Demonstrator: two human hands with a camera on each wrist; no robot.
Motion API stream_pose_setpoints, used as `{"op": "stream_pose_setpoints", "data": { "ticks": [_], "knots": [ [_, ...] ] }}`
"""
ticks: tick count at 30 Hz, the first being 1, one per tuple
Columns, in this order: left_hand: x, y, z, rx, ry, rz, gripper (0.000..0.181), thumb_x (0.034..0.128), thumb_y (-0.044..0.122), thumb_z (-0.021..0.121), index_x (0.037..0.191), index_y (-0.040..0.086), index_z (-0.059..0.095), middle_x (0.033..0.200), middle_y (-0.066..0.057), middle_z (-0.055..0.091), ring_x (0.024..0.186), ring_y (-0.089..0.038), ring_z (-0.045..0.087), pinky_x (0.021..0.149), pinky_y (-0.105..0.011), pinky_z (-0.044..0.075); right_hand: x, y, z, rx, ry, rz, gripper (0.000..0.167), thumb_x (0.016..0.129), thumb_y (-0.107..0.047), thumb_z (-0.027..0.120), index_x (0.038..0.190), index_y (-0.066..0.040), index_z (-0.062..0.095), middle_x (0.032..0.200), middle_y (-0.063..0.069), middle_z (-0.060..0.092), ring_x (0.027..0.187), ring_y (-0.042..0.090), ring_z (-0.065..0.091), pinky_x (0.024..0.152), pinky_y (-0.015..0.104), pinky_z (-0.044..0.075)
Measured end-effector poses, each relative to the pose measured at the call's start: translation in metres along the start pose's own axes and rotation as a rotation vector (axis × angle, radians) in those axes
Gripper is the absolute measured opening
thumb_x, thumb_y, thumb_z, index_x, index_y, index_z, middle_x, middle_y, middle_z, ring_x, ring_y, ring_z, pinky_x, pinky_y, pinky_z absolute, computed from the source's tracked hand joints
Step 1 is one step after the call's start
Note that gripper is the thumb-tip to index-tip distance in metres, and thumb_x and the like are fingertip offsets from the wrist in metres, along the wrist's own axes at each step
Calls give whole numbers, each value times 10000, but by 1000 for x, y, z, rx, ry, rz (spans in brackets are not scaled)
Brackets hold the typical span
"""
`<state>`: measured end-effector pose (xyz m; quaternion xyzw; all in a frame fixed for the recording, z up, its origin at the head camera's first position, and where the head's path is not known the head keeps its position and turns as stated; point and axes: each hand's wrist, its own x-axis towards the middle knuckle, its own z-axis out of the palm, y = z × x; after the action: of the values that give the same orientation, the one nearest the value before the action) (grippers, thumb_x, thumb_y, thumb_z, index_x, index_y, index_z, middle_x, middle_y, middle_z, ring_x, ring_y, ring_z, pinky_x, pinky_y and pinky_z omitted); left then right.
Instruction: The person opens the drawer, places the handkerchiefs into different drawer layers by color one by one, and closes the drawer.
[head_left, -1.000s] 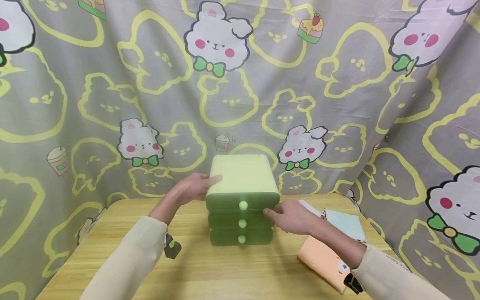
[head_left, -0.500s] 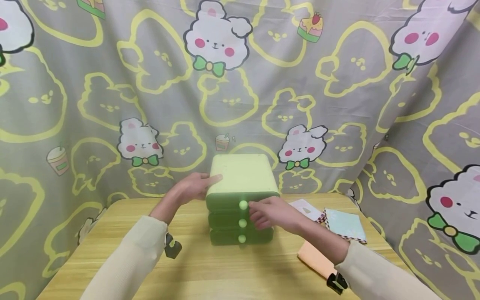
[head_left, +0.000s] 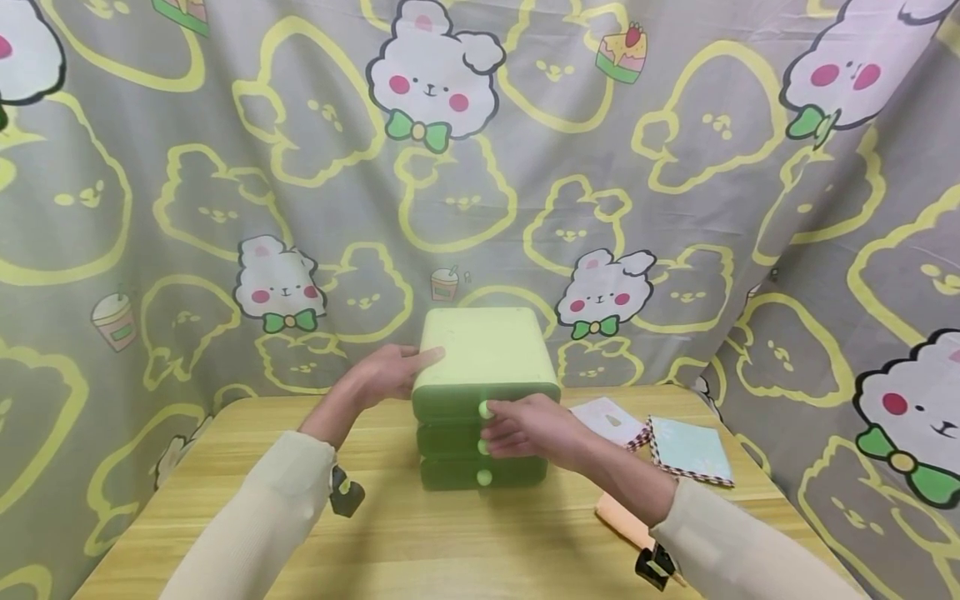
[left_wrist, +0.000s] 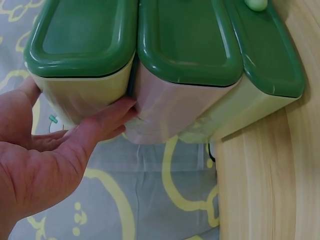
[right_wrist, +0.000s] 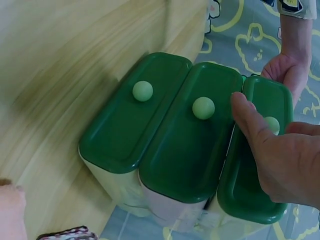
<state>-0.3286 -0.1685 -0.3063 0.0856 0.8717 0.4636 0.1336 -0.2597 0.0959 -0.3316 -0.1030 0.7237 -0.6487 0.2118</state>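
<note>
A small cabinet [head_left: 487, 350] with three green-fronted drawers, each with a round light-green knob, stands on the table. My left hand [head_left: 390, 372] holds the top section at its left side, thumb on the top; in the left wrist view the fingers of the left hand [left_wrist: 55, 150] lie against the side near the gap under the top drawer [left_wrist: 82, 40]. My right hand [head_left: 536, 429] is at the front, its thumb and index finger at the top knob [head_left: 485, 409]. In the right wrist view, the right hand [right_wrist: 285, 155] partly covers that knob [right_wrist: 272, 125]. All drawers are closed.
Right of the cabinet on the wooden table [head_left: 450, 550] lie a white cloth [head_left: 609, 419], a light-blue cloth [head_left: 690, 450] with a checked edge, and an orange cloth [head_left: 622, 521] partly under the right forearm. A patterned curtain [head_left: 465, 200] hangs behind the table.
My right hand has moved left from the cabinet's right front edge to the top knob, uncovering more of the white and light-blue cloths. My left hand has stayed in place.
</note>
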Motion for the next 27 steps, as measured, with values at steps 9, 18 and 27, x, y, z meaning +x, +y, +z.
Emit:
{"op": "stream_pose_setpoints", "data": {
  "ticks": [9, 18, 27],
  "knots": [
    [-2, 3, 0, 11, -2, -1, 820, 976, 628, 544, 1485, -10, 474, 1353, -216, 642, 1237, -361, 632, 1089, -515, 493, 3, 1, 8, 70, 61, 8, 462, 1044, -234, 560, 1257, 176, 575, 1204, 331, 673, 1078, 381, 718, 900, 369, 617],
    [1, 2, 0, -24, -37, 9, 816, 990, 599, 544, 1485, -42, 453, 1368, -237, 624, 1258, -373, 617, 1092, -508, 492, 4, 4, 8, 90, 79, -4, 510, 1048, -198, 562, 1327, 223, 496, 1212, 311, 681, 1104, 380, 707, 888, 344, 618],
    [-2, 4, -1, -22, -47, 17, 805, 998, 596, 529, 1490, -36, 449, 1360, -228, 633, 1260, -368, 618, 1096, -505, 491, -2, 4, 9, 76, 70, -18, 488, 1036, -190, 583, 1299, 217, 527, 1201, 313, 682, 1076, 374, 720, 886, 347, 618]
  ]
}}
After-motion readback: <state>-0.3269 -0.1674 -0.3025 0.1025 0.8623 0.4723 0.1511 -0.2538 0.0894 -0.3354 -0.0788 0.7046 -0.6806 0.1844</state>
